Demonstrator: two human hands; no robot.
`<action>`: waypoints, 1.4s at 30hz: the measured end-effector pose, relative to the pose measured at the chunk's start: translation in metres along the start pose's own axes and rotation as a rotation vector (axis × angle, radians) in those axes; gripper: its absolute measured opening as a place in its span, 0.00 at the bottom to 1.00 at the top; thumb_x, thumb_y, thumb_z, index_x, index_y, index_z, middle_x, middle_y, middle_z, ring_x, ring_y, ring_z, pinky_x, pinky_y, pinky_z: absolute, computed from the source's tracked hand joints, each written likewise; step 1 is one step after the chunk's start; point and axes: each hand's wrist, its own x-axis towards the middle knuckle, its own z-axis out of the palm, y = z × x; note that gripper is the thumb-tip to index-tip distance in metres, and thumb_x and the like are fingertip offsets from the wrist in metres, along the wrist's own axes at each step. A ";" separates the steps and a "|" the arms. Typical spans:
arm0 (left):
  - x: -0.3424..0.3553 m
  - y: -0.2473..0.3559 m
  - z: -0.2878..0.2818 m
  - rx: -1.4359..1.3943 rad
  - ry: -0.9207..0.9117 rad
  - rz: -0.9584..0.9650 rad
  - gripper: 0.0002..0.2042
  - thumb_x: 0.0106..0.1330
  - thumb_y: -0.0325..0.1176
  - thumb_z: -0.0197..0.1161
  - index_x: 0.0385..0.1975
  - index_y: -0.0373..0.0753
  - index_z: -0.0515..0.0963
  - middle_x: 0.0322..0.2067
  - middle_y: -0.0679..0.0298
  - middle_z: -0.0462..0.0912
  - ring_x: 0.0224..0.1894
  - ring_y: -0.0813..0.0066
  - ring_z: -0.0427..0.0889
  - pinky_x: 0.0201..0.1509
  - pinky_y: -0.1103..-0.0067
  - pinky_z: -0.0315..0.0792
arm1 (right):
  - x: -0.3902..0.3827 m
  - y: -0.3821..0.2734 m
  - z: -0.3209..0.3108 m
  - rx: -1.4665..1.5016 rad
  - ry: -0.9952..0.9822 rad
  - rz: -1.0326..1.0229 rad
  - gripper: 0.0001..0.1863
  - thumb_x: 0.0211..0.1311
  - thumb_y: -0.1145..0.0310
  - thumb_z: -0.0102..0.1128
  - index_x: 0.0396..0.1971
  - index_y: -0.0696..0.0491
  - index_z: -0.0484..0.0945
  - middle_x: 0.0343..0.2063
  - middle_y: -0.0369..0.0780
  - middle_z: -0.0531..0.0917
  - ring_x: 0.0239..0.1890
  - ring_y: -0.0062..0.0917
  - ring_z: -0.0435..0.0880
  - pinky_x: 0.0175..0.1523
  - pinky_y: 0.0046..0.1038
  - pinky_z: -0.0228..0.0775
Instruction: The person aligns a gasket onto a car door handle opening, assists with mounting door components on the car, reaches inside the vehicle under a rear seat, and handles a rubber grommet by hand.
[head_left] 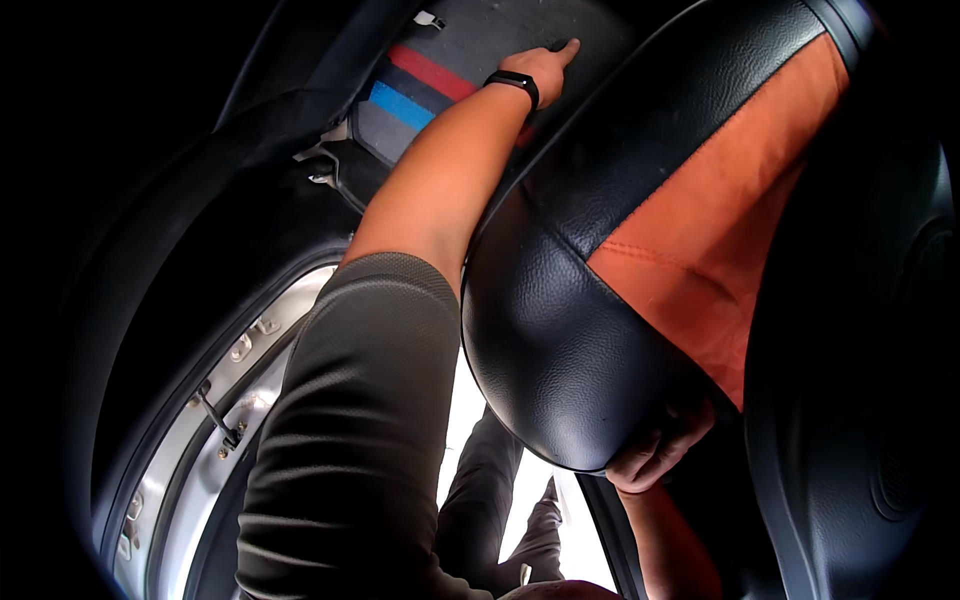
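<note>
A black leather car seat [590, 340] with an orange centre panel [700, 230] slants across the right half of the view. Past its left side stretches my left arm in a dark sleeve, a black band around the wrist. My left hand [540, 75] is over a dark grey mat [495, 30] with red and blue stripes; one finger points out, the others are hidden, and I see nothing held. Lower down, my right hand [665, 445] has its fingers curled against the seat's rounded lower end, partly in shadow.
To the left, a pale metal door frame [165, 450] carries a door check strap [218, 420]. A metal latch-like part [320, 178] sits beside the mat. Dark moulded trim [850, 430] rises on the right. My legs [485, 490] show against bright ground below.
</note>
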 end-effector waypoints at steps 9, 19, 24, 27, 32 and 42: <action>-0.041 -0.007 0.004 -0.344 -0.053 0.320 0.22 0.73 0.33 0.57 0.68 0.46 0.74 0.50 0.57 0.86 0.49 0.64 0.85 0.58 0.66 0.79 | -0.005 0.003 -0.003 -0.048 -0.011 -0.001 0.21 0.73 0.60 0.42 0.51 0.63 0.72 0.58 0.56 0.70 0.59 0.43 0.71 0.66 0.43 0.62; -0.226 -0.102 0.000 -1.986 0.427 -0.697 0.06 0.76 0.28 0.53 0.47 0.39 0.75 0.33 0.64 0.79 0.32 0.76 0.78 0.42 0.75 0.79 | 0.001 -0.004 0.000 -0.036 0.010 -0.035 0.22 0.74 0.61 0.42 0.52 0.64 0.73 0.55 0.53 0.72 0.58 0.42 0.71 0.64 0.43 0.63; -0.208 -0.097 0.020 -1.358 0.251 -0.579 0.11 0.73 0.29 0.53 0.51 0.36 0.75 0.35 0.62 0.80 0.31 0.71 0.77 0.37 0.75 0.76 | 0.001 -0.006 -0.004 -0.098 -0.007 -0.024 0.22 0.73 0.62 0.42 0.53 0.64 0.73 0.56 0.54 0.73 0.59 0.43 0.72 0.65 0.45 0.63; -0.173 -0.103 0.037 -0.795 0.277 -0.511 0.14 0.73 0.35 0.53 0.52 0.33 0.74 0.39 0.51 0.84 0.38 0.54 0.83 0.45 0.66 0.78 | -0.001 -0.006 -0.006 -0.072 0.008 -0.014 0.21 0.72 0.64 0.42 0.53 0.64 0.73 0.56 0.53 0.73 0.59 0.43 0.72 0.66 0.45 0.63; -0.160 -0.073 0.038 -0.274 0.129 -0.586 0.20 0.75 0.43 0.53 0.54 0.30 0.70 0.46 0.34 0.83 0.53 0.36 0.82 0.58 0.52 0.74 | -0.002 -0.001 0.003 -0.068 0.007 -0.049 0.21 0.71 0.63 0.44 0.52 0.64 0.72 0.54 0.56 0.73 0.56 0.43 0.73 0.64 0.43 0.64; -0.143 -0.117 0.039 -0.457 0.354 -0.168 0.13 0.75 0.35 0.57 0.53 0.37 0.72 0.41 0.45 0.85 0.45 0.40 0.83 0.51 0.54 0.76 | 0.003 0.002 0.006 -0.060 0.028 -0.081 0.23 0.73 0.60 0.42 0.54 0.64 0.72 0.55 0.55 0.73 0.57 0.42 0.74 0.63 0.43 0.66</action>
